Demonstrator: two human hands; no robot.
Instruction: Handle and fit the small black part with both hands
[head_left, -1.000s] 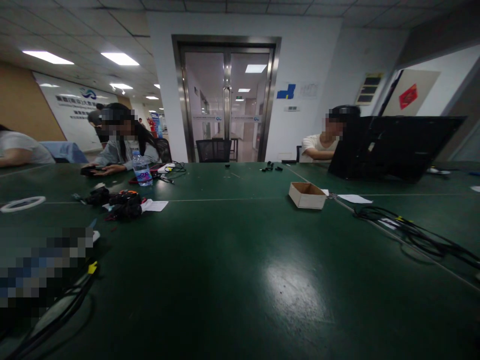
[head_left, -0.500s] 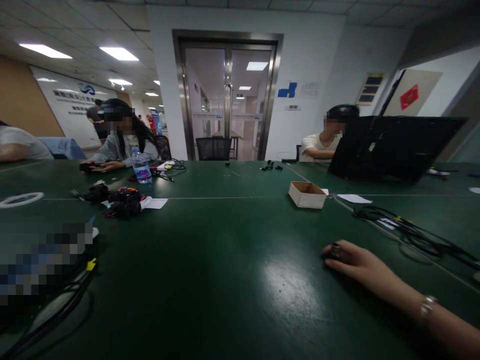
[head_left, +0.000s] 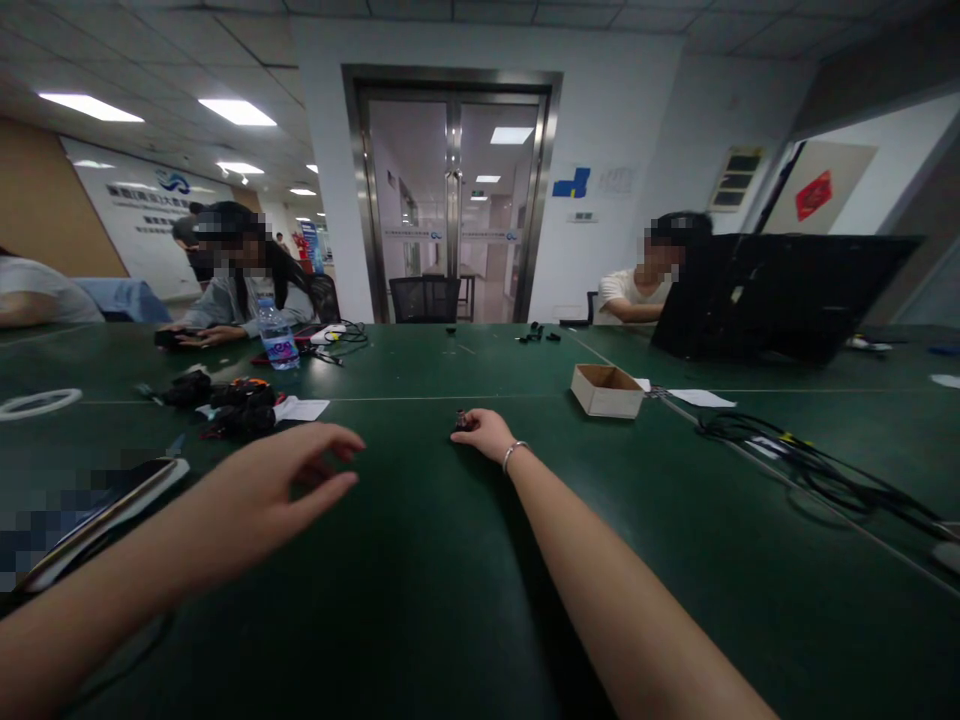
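Note:
My right hand (head_left: 489,435) is stretched out over the middle of the green table (head_left: 420,560). Its fingers and thumb close round a small dark object with a shiny top (head_left: 460,419), too small to name, at or just above the tabletop. My left hand (head_left: 300,478) hovers to the left with nothing in it, its curved fingers and thumb apart. Beneath and beyond the left hand lie black cables and dark devices (head_left: 241,408). A phone or tablet (head_left: 112,510), partly blurred out, is beside my left forearm.
An open cardboard box (head_left: 609,395) stands right of centre. Coiled black cables (head_left: 795,465) and a large black monitor (head_left: 780,295) are at the right. A water bottle (head_left: 277,338) stands at the far left. Small black pieces (head_left: 536,333) lie at the far edge. Two people sit opposite.
My right hand has moved left and farther away, from the right side to the middle, with the small dark object in it. My left hand has come into view from the left.

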